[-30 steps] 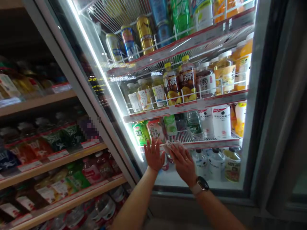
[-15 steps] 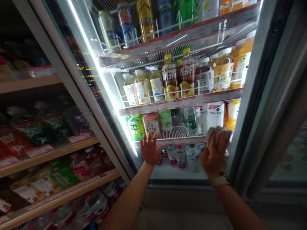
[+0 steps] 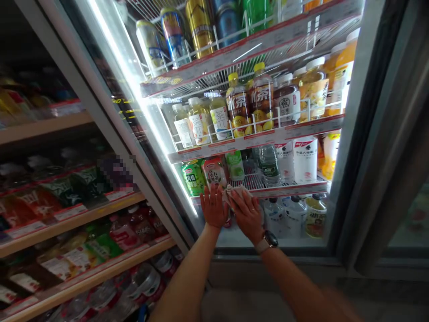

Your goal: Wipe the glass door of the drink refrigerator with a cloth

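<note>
Currently my left hand (image 3: 214,206) lies flat, fingers spread, against the glass door (image 3: 303,226) of the drinks cooler, holding nothing. My right hand (image 3: 247,213), just beside it and wearing a wristwatch (image 3: 268,240), presses a crumpled cloth (image 3: 233,192) onto the same pane, palm over the fabric rather than fingers closed around it. Cloth position: low on the door, level with the shelf edge (image 3: 288,189) that carries green bottles (image 3: 194,178) and white cartons (image 3: 304,158).
</note>
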Demonstrator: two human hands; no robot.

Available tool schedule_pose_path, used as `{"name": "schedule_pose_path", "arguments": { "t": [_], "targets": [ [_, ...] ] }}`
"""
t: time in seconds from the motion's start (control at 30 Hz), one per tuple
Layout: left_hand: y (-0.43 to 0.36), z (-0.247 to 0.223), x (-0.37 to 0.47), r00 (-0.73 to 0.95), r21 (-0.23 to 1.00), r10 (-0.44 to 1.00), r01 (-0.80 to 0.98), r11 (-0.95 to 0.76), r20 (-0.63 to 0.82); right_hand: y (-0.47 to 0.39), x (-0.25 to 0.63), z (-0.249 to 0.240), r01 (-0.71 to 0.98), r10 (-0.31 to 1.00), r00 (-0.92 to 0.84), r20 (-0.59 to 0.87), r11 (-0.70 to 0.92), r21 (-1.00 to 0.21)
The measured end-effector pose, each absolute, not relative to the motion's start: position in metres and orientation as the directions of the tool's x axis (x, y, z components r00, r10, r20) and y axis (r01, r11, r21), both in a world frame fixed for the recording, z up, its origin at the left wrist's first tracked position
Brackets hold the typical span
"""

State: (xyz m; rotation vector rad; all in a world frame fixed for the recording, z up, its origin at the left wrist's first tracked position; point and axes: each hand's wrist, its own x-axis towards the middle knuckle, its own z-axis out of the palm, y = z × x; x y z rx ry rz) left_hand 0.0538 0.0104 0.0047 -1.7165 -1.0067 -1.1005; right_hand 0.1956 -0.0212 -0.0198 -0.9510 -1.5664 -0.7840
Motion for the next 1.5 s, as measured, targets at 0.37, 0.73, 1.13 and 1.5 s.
{"name": "schedule_pose_path", "arguments": {
  "t": [0.37, 0.73, 1.13, 1.5],
  "targets": [
    [0.010, 0.005, 0.056, 0.257, -0.168, 0.176, 0.898, -0.406, 0.950, -0.033, 0.379, -0.040, 0.965, 0.047, 0.220, 0.974, 0.138, -0.224],
    [0.010, 0.005, 0.057, 0.255, -0.172, 0.176, 0.907, -0.385, 0.951, -0.023, 0.246, -0.026, 0.887, 0.127, 0.321, 0.938, 0.306, -0.345],
    [0.011, 0.004, 0.052, 0.286, -0.191, 0.207, 0.903, -0.385, 0.935, -0.023, 0.190, -0.023, 0.862, 0.192, -0.065, 0.979, 0.505, -0.042],
    [0.009, 0.013, 0.056, 0.296, -0.235, 0.124, 0.902, -0.361, 0.947, -0.032, 0.370, -0.035, 0.950, 0.118, 0.265, 0.957, 0.135, -0.280]
  ]
}}
